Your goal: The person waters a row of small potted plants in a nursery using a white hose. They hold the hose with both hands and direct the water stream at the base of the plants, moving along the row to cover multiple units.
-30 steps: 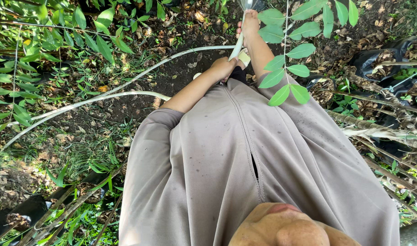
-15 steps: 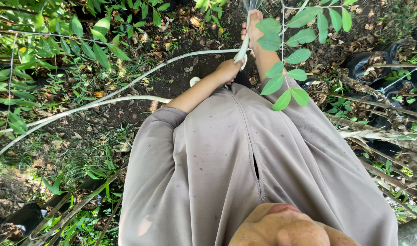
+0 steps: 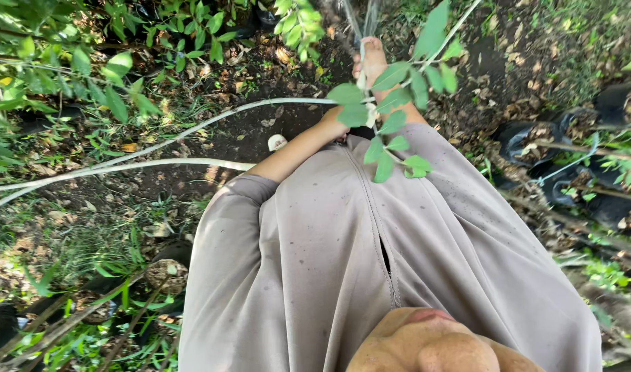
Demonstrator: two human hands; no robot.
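Observation:
My right hand (image 3: 372,63) is stretched out ahead and closed around the end of a thin white hose (image 3: 191,128). Water sprays from that end toward the top of the view. My left hand (image 3: 333,121) sits closer to my body, where the hose reaches it. It seems to grip the hose, but green leaves (image 3: 391,124) on a thin twig partly hide it. My grey shirt (image 3: 343,262) fills the lower middle.
A second white hose (image 3: 157,165) curves over dark, leaf-strewn soil at left. Black nursery bags (image 3: 536,138) with small plants stand at right. Leafy seedlings (image 3: 88,76) crowd the upper left. A small white object (image 3: 277,142) lies on the soil.
Both hands have slid slightly lower and left in the view while staying on the hose. The leafy twig now covers more of my left hand.

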